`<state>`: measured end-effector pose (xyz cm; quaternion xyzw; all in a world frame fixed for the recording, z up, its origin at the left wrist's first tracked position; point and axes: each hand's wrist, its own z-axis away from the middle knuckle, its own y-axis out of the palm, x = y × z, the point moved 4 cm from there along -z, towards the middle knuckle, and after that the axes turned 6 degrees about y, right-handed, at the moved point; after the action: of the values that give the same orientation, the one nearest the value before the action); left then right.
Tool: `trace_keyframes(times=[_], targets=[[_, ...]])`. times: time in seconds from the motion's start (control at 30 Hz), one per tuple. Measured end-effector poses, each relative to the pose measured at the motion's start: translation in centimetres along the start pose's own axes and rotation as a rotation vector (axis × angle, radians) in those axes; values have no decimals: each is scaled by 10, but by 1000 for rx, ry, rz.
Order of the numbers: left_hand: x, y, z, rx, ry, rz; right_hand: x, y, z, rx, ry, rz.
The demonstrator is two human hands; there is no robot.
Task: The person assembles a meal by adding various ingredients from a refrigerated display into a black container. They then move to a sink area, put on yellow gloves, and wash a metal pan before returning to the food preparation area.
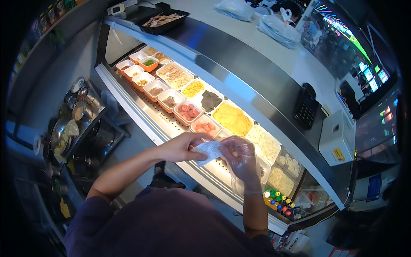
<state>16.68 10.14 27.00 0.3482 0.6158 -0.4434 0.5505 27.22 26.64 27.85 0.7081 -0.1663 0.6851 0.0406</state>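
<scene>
Now both hands are pinching the slip [208, 150] above the counter's front edge, left hand [180, 147] bare, right hand [239, 155] gloved; a slack grip is risking dropping it into the tubs [205, 127].

white paper slip [208, 150] in hands | yellow label [338, 154] on white box | bright screens [373, 78] far right
</scene>
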Motion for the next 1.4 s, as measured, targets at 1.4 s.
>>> trace_keyframes(times=[1.4], targets=[[144, -422, 57, 295, 139, 260, 56, 320, -324, 17, 284, 66]])
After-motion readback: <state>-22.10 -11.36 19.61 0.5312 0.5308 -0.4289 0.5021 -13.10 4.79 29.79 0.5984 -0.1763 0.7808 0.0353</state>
